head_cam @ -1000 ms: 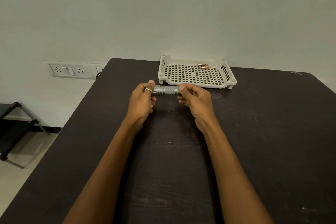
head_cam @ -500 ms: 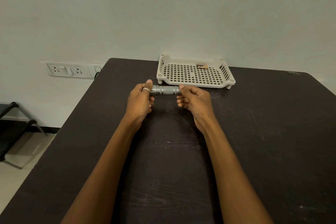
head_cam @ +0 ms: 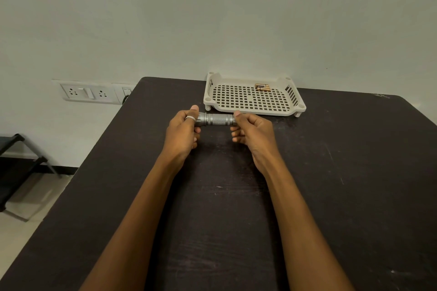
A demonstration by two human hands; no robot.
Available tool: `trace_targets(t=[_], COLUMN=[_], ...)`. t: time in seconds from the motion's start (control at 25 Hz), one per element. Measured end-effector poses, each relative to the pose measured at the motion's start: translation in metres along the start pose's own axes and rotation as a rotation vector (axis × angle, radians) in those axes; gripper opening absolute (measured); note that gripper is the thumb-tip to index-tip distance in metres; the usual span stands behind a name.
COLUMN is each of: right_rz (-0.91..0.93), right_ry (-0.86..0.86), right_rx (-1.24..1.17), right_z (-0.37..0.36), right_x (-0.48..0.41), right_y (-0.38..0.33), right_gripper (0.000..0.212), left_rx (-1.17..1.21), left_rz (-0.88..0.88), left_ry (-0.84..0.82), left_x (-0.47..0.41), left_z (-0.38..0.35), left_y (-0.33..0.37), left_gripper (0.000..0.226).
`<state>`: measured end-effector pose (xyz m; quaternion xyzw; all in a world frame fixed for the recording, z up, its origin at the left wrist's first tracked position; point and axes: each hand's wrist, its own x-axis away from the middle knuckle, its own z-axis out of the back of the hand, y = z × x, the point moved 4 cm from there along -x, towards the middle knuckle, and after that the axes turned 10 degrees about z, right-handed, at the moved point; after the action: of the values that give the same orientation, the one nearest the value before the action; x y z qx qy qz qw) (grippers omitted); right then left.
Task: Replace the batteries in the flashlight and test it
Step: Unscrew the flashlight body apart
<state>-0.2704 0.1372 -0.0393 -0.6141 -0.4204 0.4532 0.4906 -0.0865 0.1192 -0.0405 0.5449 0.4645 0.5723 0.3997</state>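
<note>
A silver metal flashlight [head_cam: 216, 120] lies level between my two hands, just above the dark table [head_cam: 331, 172]. My left hand [head_cam: 182, 132], with a ring on one finger, grips its left end. My right hand [head_cam: 254, 131] pinches its right end between thumb and fingers. Both ends are hidden by my fingers. A few gold and black batteries [head_cam: 262, 87] lie at the back of a white perforated tray [head_cam: 254, 111] just beyond the flashlight.
The table's far edge meets a pale wall. A socket and switch panel [head_cam: 91, 93] is on the wall to the left. A dark stand [head_cam: 21, 165] sits on the floor beyond the table's left edge.
Both hands hold the flashlight in nearly the same place as before. My right fingers have shifted slightly on its end.
</note>
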Motion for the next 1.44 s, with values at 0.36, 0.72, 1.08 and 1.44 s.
trace_targets(t=[0.36,0.72,1.08,1.44], right_rz=[-0.001,0.017,0.020,0.006], right_ry=[-0.006,-0.039,-0.020,0.011], right_rx=[-0.015,-0.088,-0.052,0.014], right_z=[-0.0004,0.0018,0.0024,-0.0003], right_x=[0.0000,-0.0013,-0.0020,-0.0002], right_y=[0.0004,-0.0025,-0.0009,-0.0007], right_gripper=[0.017,0.011,0.009,0.016], left_rx=[0.007,0.003,-0.012,-0.033], left_rz=[0.000,-0.001,0.005,-0.007], left_ry=[0.004,0.009,0.001,-0.002], left_x=[-0.0011,-0.0009,-0.0011,0.0010], left_z=[0.0004,0.0008,0.0000,0.0002], left_y=[-0.0005,0.0001,0.0002,0.0012], left_gripper=[0.025,0.025,0.025,0.026])
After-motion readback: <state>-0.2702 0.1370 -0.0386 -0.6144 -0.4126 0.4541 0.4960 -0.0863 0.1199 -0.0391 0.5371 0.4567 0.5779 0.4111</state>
